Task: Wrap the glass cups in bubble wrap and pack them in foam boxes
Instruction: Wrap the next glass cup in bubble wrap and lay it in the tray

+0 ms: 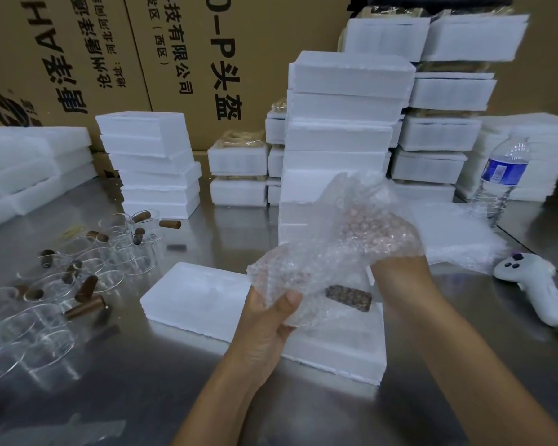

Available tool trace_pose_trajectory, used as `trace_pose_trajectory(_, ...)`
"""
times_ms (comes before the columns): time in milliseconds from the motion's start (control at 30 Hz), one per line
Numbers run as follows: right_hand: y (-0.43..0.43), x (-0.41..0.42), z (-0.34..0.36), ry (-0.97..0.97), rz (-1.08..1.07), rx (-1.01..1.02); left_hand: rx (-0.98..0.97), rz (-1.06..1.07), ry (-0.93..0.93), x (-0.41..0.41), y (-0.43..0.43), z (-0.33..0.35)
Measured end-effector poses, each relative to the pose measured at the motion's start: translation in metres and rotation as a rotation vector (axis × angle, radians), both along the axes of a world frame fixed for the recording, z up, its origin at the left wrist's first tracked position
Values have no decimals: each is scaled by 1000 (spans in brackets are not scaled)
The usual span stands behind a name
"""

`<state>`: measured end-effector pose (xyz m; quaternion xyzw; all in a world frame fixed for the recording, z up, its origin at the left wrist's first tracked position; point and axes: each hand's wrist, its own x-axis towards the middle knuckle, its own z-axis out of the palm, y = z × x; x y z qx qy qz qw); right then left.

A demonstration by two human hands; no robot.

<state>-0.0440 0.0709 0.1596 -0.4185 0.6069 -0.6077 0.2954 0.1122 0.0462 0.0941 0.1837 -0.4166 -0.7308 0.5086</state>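
left hand (271,317): grips wrap (329,252)
right hand (395,268): covered by wrap
foam box (200,291): open, on worktop (161,397)
cups (87,268): left, bare

The right hand (390,268) lies mostly hidden under bubble wrap (329,255); the cup (348,297) inside is blurred beyond a brown patch.

glass cups (87,272) left of foam box (194,294)
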Motion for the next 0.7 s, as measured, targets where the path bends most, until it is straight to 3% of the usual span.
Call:
trace_pose_trajectory(233,14,8,-25,81,250,-189,70,135,69,-1,-2,-2)
trace_pose_trajectory(367,16,4,-43,52,245,-133,32,110,61,-3,-1,-4)
trace_pose_trajectory(500,17,8,-53,-152,265,-55,30,91,88,-3,-1,-3)
trace_pose_trajectory(700,17,28,-58,-585,316,-104,28,63,93,-10,5,-3)
